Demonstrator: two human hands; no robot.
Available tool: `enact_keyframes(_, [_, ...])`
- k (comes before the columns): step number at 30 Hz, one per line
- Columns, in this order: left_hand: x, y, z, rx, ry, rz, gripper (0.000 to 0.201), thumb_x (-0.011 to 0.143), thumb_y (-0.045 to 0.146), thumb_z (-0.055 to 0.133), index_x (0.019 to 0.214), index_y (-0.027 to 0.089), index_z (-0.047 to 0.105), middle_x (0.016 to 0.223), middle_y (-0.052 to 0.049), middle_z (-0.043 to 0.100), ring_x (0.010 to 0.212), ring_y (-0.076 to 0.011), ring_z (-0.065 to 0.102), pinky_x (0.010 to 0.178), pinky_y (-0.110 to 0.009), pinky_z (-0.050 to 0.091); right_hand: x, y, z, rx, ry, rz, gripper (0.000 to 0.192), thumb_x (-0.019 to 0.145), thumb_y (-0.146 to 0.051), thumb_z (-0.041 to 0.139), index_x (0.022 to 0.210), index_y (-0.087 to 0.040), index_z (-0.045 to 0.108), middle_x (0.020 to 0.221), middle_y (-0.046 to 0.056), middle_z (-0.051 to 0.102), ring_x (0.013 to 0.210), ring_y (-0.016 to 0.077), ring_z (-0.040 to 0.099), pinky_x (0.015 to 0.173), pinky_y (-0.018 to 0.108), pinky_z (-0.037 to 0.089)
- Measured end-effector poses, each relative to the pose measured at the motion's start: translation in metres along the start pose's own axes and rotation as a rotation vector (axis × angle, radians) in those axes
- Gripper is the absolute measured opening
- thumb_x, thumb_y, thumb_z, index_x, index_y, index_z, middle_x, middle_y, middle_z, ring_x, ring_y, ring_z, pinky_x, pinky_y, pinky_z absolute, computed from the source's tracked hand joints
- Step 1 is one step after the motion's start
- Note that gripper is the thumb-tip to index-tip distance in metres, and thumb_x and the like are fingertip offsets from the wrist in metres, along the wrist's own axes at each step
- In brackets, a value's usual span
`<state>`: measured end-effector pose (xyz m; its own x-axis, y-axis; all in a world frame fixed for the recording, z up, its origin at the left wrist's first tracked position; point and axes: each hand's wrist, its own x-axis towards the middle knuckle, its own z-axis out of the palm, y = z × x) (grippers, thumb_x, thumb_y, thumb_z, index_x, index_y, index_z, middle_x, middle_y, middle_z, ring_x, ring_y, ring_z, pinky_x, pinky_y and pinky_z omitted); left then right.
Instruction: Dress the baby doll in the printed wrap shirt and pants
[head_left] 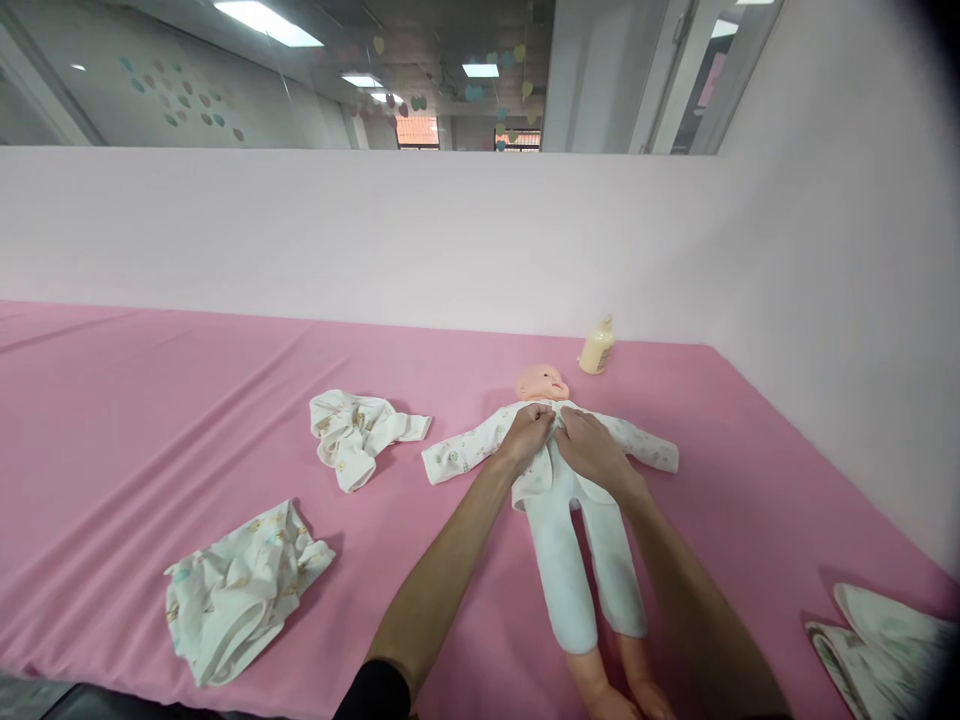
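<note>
A baby doll [541, 383] lies on its back on the pink sheet, its head toward the wall and its bare feet toward me. It has on a white patterned baby jacket [469, 450] with the sleeves spread out sideways, and white trousers [564, 575]. At the doll's upper chest, my left hand [529, 432] is closed on the jacket's front edge. Close beside it, my right hand [591, 442] pinches the other front edge near the neck. The fingers hide the exact spot they grip. Below the hands, the jacket front hangs apart over the trousers.
Left of the doll lies a crumpled patterned baby garment [360, 430]. A folded patterned cloth [244, 590] is nearer the front edge. A pump bottle [598, 347] stands by the wall. At the far right lies another folded cloth [885, 650]. Pink sheet [187, 400] covers the surface.
</note>
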<state>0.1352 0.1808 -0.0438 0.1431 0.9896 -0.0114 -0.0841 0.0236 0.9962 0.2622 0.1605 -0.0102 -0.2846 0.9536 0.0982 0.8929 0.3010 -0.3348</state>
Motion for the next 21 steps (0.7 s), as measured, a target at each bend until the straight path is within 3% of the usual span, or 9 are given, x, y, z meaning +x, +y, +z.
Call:
enact_keyframes(6, [0.002,-0.002,0.0,-0.009,0.024,0.037,0.018,0.081,0.027,0.057,0.068,0.016,0.051,0.057,0.006,0.038,0.052,-0.0068,0.029,0.051,-0.022,0.022,0.01,0.008,0.001,0.115,-0.018,-0.024,0.011,0.087,-0.017,0.034,0.078,-0.022,0.038,0.09,0.006,0.058,0.084,0.0191,0.052,0.073,0.03,0.036])
enact_keyframes(11, [0.004,-0.004,-0.002,-0.079,0.042,-0.02,0.013,0.08,0.025,0.058,0.074,0.014,0.059,0.056,0.005,0.043,0.05,-0.0064,0.034,0.051,-0.021,0.026,0.01,0.011,-0.002,0.243,0.001,-0.078,0.014,0.086,-0.016,0.033,0.076,-0.021,0.041,0.086,0.003,0.057,0.081,0.0173,0.051,0.072,0.029,0.037])
enact_keyframes(18, [0.001,0.004,0.0,-0.136,0.052,-0.087,0.014,0.081,0.025,0.06,0.083,0.013,0.064,0.071,-0.002,0.06,0.061,-0.0104,0.052,0.062,-0.024,0.039,0.008,0.018,-0.012,0.391,-0.076,-0.067,0.027,0.089,-0.022,0.035,0.101,-0.019,0.06,0.102,0.007,0.064,0.096,0.0195,0.058,0.082,0.03,0.042])
enact_keyframes(21, [-0.003,0.012,-0.01,0.015,0.015,-0.086,0.023,0.077,0.029,0.067,0.095,0.015,0.065,0.074,-0.001,0.061,0.063,-0.0116,0.052,0.061,-0.024,0.037,0.005,0.026,-0.017,0.367,-0.052,0.042,0.034,0.09,-0.028,0.041,0.118,-0.017,0.056,0.115,0.01,0.063,0.101,0.0206,0.059,0.079,0.029,0.044])
